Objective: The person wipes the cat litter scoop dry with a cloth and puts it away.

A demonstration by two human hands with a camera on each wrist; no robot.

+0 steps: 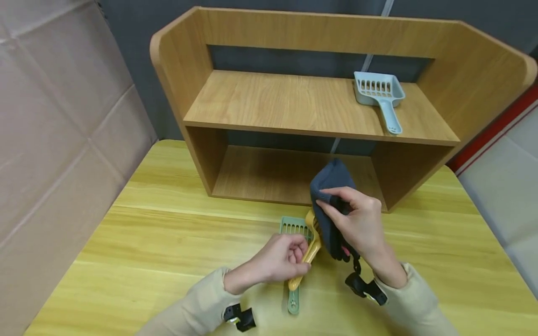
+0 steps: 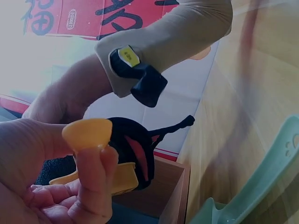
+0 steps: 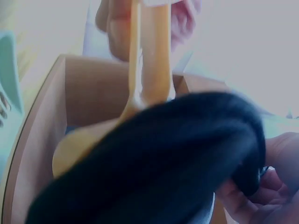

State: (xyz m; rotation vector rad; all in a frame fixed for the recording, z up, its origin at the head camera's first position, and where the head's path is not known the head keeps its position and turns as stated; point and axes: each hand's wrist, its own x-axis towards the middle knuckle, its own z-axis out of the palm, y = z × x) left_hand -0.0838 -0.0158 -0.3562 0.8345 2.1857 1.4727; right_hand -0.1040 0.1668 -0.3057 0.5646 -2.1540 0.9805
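Note:
My left hand (image 1: 279, 259) grips the handle of a yellow litter scoop (image 1: 312, 252), held tilted. My right hand (image 1: 363, 226) pinches a dark blue cloth piece (image 1: 329, 179) with black parts, a pink patch and a dangling black strap; its exact kind is unclear. The cloth lies against the scoop's head and hides part of it. In the right wrist view the cloth (image 3: 154, 158) covers the lower part of the scoop (image 3: 156, 60). A green litter scoop (image 1: 293, 301) lies on the table beneath the yellow one, partly covered by it and my left hand.
A two-tier wooden shelf (image 1: 277, 105) stands at the back of the table (image 1: 138, 252). On its upper board, at the right, sits a light blue litter scoop (image 1: 388, 114), its handle reaching the front edge. Quilted pale panels (image 1: 54, 116) rise at the left.

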